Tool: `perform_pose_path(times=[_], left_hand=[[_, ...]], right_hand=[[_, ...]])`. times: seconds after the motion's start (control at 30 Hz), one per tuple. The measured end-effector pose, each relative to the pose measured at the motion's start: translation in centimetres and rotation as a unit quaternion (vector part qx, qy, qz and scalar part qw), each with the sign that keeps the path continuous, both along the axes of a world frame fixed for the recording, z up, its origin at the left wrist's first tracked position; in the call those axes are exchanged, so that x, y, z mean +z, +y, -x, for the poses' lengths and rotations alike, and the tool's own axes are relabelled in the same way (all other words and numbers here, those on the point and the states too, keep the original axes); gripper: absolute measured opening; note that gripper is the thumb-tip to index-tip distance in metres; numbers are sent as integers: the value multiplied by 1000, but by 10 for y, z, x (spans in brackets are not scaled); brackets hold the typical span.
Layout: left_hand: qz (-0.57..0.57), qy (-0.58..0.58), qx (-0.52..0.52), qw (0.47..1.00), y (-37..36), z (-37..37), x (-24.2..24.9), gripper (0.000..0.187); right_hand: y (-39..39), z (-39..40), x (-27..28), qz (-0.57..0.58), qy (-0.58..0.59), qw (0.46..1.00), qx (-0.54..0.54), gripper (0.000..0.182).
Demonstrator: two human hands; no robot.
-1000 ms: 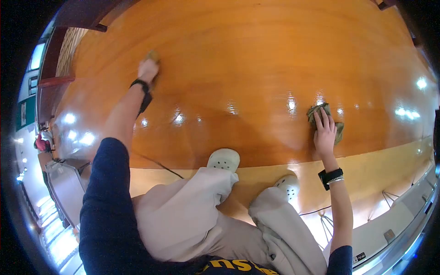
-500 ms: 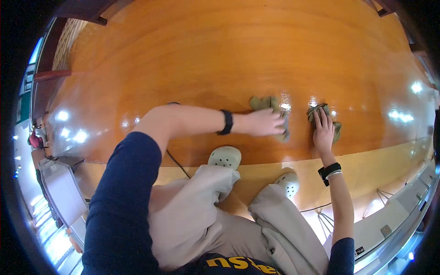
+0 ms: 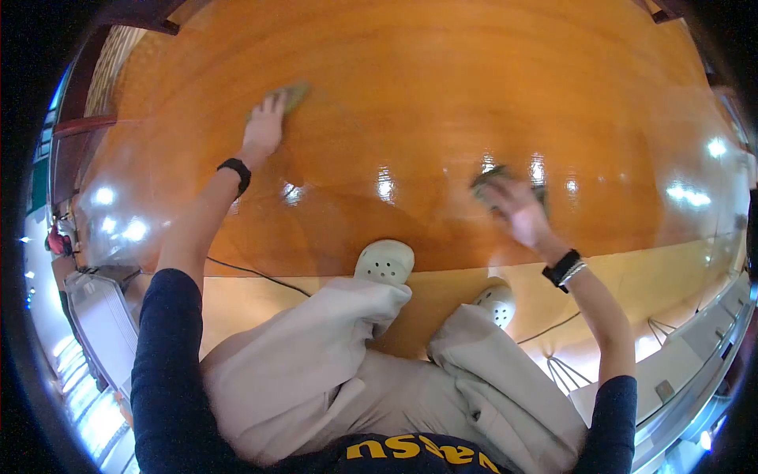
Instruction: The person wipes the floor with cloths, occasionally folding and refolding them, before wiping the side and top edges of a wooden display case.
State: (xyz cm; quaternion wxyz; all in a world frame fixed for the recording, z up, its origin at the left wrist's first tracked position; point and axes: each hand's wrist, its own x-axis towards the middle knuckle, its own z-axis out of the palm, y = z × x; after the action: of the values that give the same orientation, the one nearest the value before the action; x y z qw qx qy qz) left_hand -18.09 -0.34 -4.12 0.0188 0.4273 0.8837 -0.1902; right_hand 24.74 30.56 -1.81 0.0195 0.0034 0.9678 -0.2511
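On a glossy orange-brown wooden floor (image 3: 410, 118), I have a green cloth under each hand. My left hand (image 3: 267, 125), reached out to the upper left, holds one green cloth (image 3: 297, 95) against the boards; both are smeared by motion. The other, darker green cloth (image 3: 540, 192) lies bunched beneath my right hand (image 3: 515, 207), right of the middle, its fingers pressed over the cloth and slightly blurred. Wet-looking streaks and lamp reflections shine around both hands.
My pale clogs (image 3: 385, 262) stand at the floor's lighter front strip (image 3: 632, 268). A black cable (image 3: 260, 274) runs behind them. Light grey folding tables (image 3: 103, 320) stand at the lower left, and a long pale unit (image 3: 671, 367) at the lower right. Dark wooden furniture (image 3: 142, 12) edges the top left.
My left hand has swept its cloth from the middle to the far upper left. My right hand has slid left with its cloth.
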Motion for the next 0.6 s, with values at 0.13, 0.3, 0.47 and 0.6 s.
perform_pose_path(times=[0.13, 0.3, 0.47, 0.6], left_hand=[[36, -4, 112, 993, 13, 21, -10, 61], [95, 88, 183, 975, 30, 19, -34, 51], [65, 56, 158, 984, 24, 27, -31, 52], [23, 13, 151, 988, 18, 30, -22, 56]], right_hand=[[-99, 17, -22, 26, 30, 970, 239, 38], [-64, 37, -15, -48, 109, 963, 242, 32], [81, 15, -22, -95, 12, 972, -215, 40], [169, -64, -52, -142, -2, 864, -484, 42]])
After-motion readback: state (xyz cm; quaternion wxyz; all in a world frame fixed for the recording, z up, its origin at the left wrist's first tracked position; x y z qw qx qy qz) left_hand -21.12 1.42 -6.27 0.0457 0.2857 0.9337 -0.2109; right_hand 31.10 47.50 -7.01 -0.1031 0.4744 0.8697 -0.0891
